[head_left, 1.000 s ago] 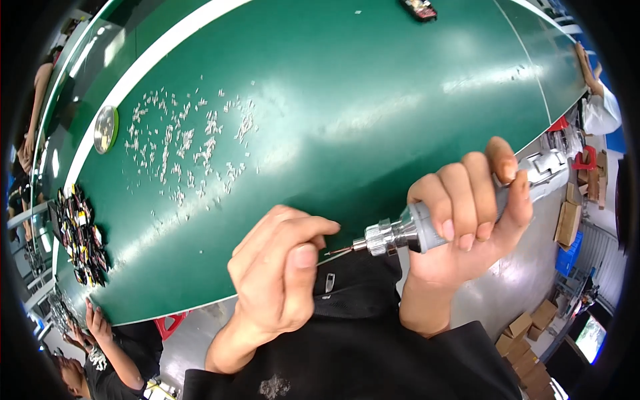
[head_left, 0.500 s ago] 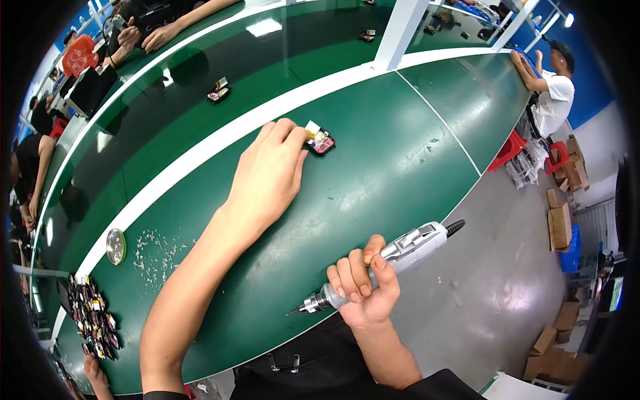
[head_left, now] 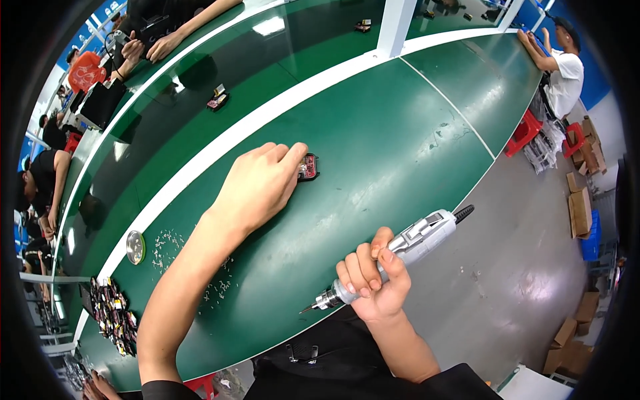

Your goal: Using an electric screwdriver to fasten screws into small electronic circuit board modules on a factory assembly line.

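The left hand (head_left: 259, 190) is stretched far out over the green surface (head_left: 400, 133), its fingertips closed on a small red-and-black device (head_left: 309, 167) lying just short of the white stripe (head_left: 220, 150) that runs lengthwise along it. The right hand (head_left: 373, 283) is wrapped tight around a grey electric screwdriver (head_left: 393, 257) near the surface's near edge, bit pointing left. Toward the left end lie scattered small screws (head_left: 167, 241), a round metal dish (head_left: 135, 247) and a pile of dark devices (head_left: 110, 315).
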`<state>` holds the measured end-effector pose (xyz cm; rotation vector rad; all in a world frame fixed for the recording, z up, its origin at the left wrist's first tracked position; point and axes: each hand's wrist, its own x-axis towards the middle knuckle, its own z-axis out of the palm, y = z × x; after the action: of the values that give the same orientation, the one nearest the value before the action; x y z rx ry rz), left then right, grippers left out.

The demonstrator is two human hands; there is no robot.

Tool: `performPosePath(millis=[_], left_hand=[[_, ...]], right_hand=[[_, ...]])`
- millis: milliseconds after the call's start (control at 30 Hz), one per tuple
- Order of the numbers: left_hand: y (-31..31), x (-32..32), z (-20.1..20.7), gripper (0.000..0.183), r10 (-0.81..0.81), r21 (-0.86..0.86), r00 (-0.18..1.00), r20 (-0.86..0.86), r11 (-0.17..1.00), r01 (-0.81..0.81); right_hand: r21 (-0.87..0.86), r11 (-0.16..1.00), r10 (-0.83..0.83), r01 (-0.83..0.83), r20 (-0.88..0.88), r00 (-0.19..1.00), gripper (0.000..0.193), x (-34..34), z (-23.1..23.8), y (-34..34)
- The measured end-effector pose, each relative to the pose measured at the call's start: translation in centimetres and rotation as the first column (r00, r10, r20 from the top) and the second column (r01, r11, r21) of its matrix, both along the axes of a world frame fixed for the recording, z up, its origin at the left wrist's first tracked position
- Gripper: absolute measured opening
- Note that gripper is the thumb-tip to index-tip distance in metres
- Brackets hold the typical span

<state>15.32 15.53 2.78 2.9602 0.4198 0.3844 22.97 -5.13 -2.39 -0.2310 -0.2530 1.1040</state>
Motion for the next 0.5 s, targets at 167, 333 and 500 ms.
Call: performPosePath(millis=[167,333,500], left_hand=[[-2.6,-4.2,-0.5,0.028,0.059,-0.062,0.998,0.002,0.996,-0.058],[-1.9,-4.9,0.6,0.024,0.053,-0.106,0.997,-0.048,0.993,-0.058],[-0.7,-4.5,0.7,0.019,-0.05,-0.114,0.998,-0.027,0.992,0.046]], right_hand=[[-0.016,1.0,-0.011,0.011,0.01,1.0,0.01,0.1,0.0,0.3],[-0.019,1.0,-0.018,0.018,0.038,0.999,0.011,0.0,-0.2,0.3],[-0.022,0.999,-0.026,0.027,0.047,0.999,0.011,-0.3,0.0,0.3]])
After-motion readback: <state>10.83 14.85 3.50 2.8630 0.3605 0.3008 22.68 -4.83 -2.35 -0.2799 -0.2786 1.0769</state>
